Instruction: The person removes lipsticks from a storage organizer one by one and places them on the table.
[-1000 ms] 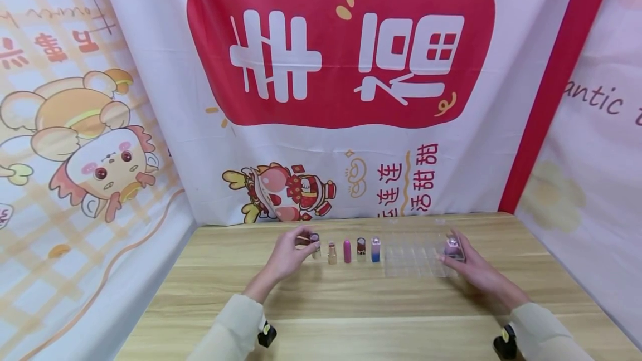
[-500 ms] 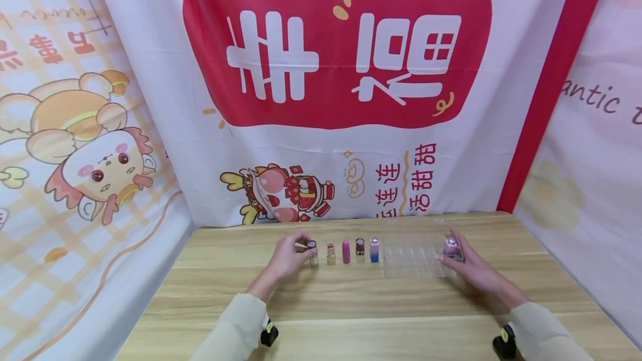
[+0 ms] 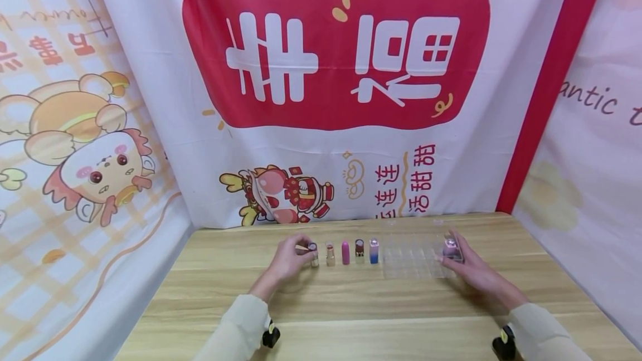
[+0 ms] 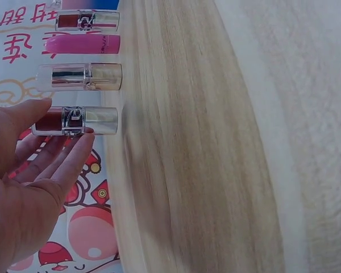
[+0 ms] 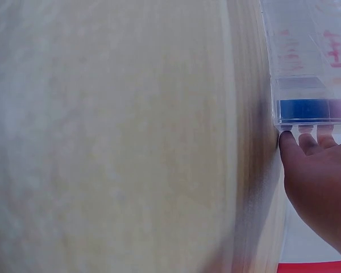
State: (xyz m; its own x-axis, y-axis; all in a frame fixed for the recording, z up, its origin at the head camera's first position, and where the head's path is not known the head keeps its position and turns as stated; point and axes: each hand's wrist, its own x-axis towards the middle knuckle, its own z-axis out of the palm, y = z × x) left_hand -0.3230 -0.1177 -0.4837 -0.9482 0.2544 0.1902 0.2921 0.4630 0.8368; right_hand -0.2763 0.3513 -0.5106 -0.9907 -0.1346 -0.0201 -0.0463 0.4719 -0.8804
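At the left end of a row of lipsticks, my left hand (image 3: 291, 258) holds a clear-cased lipstick (image 4: 74, 120) with a dark red top between thumb and fingers. The lipstick stands upright on or just over the table. Beside it, in order, come a gold-and-clear lipstick (image 3: 330, 254), a bright pink tube (image 3: 345, 253), another dark red lipstick (image 3: 359, 250) and a pink-and-blue tube (image 3: 374, 251). My right hand (image 3: 471, 266) grips the right end of a clear divided box (image 3: 411, 261). In its end compartment is a pink-and-blue tube (image 5: 304, 110).
The wooden table (image 3: 351, 305) stretches in front of the row toward me. Behind it hangs a white cloth (image 3: 200, 183) with a red panel. More printed cloth (image 3: 100, 238) closes off the left side.
My left hand has brought its lipstick slightly lower and nearer to me, level with the row. The right hand keeps its grip on the box. The head view has shifted a little.
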